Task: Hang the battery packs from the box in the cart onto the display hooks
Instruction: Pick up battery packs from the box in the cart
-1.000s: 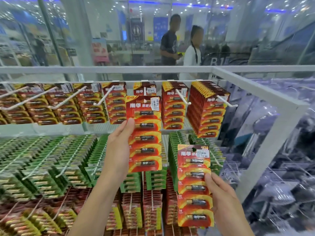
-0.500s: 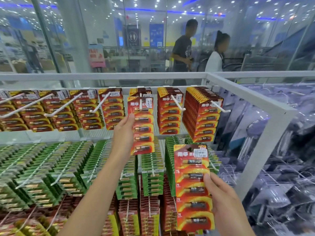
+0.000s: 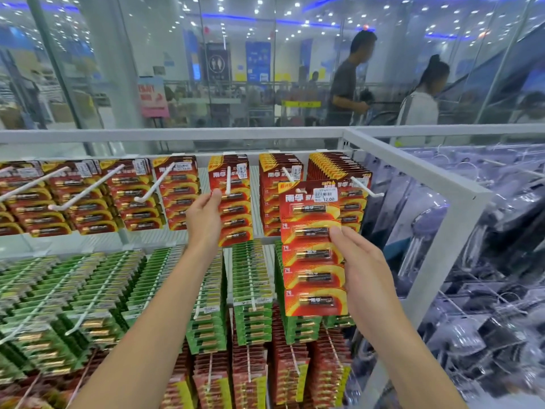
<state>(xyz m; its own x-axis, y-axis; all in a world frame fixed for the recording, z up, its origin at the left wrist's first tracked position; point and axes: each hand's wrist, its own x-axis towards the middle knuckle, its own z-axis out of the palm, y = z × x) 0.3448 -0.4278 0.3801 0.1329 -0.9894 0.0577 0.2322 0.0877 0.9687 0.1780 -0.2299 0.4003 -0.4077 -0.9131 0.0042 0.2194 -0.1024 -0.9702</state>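
A long red battery pack (image 3: 236, 208) hangs on a white hook (image 3: 228, 184) in the top row of the display. My left hand (image 3: 203, 221) grips its left edge, thumb at the front. My right hand (image 3: 361, 271) holds a second red battery pack (image 3: 312, 249) by its right edge, upright, in front of the packs on the two hooks to the right (image 3: 287, 174) (image 3: 367, 188). This pack carries a white 12.00 price label. The cart and the box are out of view.
Red packs fill the top-row hooks to the left (image 3: 88, 196). Green packs (image 3: 97, 293) hang in the row below, more red ones at the bottom. A white frame post (image 3: 460, 208) bounds the rack on the right, with clear-bagged goods (image 3: 501, 276) beyond. Two people walk behind the glass.
My left hand has slid its pack back along the hook to the hanging stack. My right hand has lifted the second pack up from the green row to the top row.
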